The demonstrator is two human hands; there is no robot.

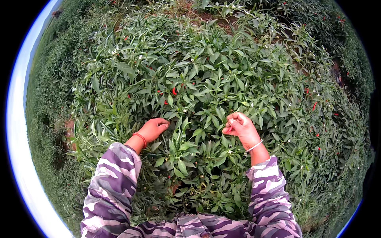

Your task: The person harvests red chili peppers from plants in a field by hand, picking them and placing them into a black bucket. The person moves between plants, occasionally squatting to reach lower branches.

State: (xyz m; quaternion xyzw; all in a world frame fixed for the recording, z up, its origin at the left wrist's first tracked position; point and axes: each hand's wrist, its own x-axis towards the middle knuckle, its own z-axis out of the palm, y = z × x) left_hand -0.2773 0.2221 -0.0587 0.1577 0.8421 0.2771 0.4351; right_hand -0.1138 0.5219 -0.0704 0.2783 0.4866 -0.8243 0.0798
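Dense green chilli pepper plants (208, 89) spread before me. My right hand (240, 128), with a white bangle at the wrist, holds a red chilli pepper (229, 129) between thumb and fingers, just above the leaves. My left hand (153, 128), wearing a red beaded bracelet (141, 139), reaches into the foliage; its fingertips are partly hidden, so I cannot tell whether they grip anything. Long green chillies (183, 128) hang just right of it. A ripe red chilli (174, 91) shows among the leaves farther ahead.
More red chillies (314, 106) dot the plants on the right. Reddish soil (70, 131) shows through at the left and at the top. Small white flowers (115, 50) stand among the leaves. Further rows of plants reach both sides, with sky at the left rim.
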